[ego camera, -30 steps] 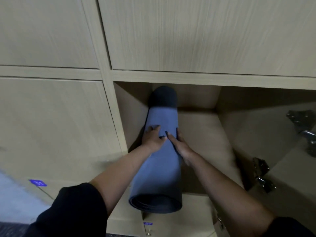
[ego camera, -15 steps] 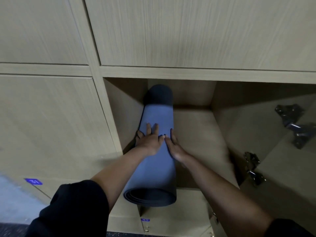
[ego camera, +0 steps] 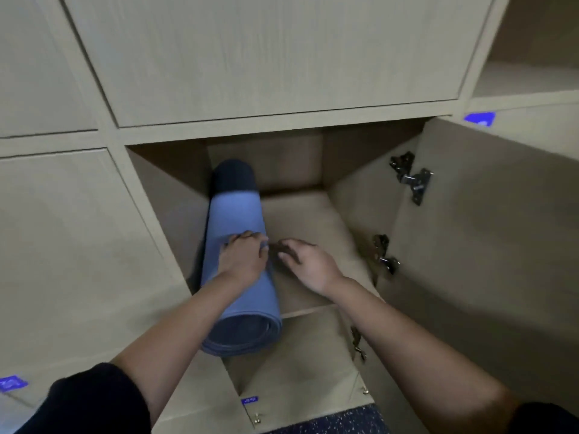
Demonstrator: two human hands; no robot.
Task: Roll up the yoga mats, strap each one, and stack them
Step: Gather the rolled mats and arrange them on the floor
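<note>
The rolled yoga mat (ego camera: 234,214) is lying lengthwise in the open locker compartment (ego camera: 308,220), along its left wall, its near end jutting past the front edge. The left hand (ego camera: 242,258) is resting on top, fingers curling over the roll's right flank. The right hand (ego camera: 310,267) is hovering just beside the mat (not touching it), fingers loosely bent, holding nothing.

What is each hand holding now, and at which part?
The left hand grips the rolled blue mat at mid-length; the right hand holds nothing.
</note>
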